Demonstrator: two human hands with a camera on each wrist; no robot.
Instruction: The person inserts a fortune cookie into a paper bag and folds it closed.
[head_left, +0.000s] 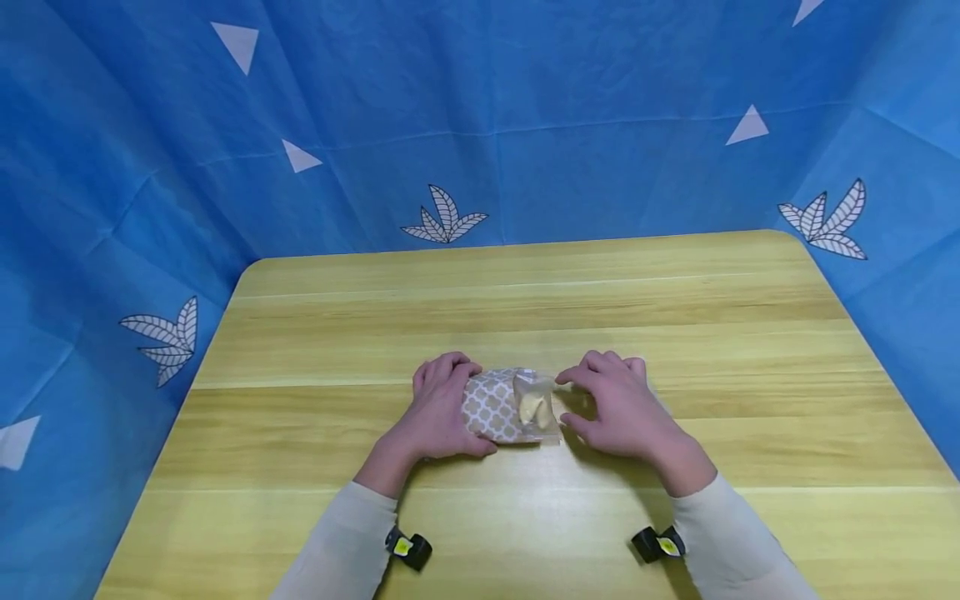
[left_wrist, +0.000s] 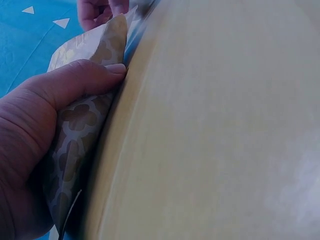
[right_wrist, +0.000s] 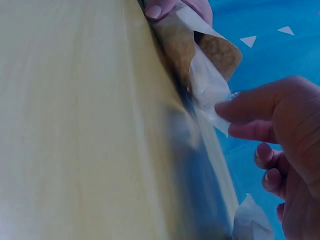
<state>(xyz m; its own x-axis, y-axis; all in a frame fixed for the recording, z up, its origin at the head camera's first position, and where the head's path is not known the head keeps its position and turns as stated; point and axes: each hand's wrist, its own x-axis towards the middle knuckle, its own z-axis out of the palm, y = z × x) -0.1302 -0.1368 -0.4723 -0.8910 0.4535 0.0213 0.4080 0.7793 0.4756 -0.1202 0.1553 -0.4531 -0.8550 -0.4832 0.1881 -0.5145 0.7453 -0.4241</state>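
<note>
A paper bag [head_left: 489, 408] with a beige-and-white lattice pattern lies on its side on the wooden table. My left hand [head_left: 441, 410] grips its left end, thumb along the near side and fingers over the far side. From the bag's right end sticks a clear plastic packet [head_left: 536, 408] with pale yellow pieces inside. My right hand [head_left: 618, 410] is just right of the packet, thumb and index finger apart. In the right wrist view, the thumb overlaps the tip of a whitish plastic flap [right_wrist: 207, 87] at the bag's mouth.
The wooden table [head_left: 525, 308] has rounded far corners. A blue curtain [head_left: 600, 183] with white triangles and leaf prints hangs around it. Below the right hand's outer fingers, a small whitish wrapper [right_wrist: 252, 222] shows in the right wrist view.
</note>
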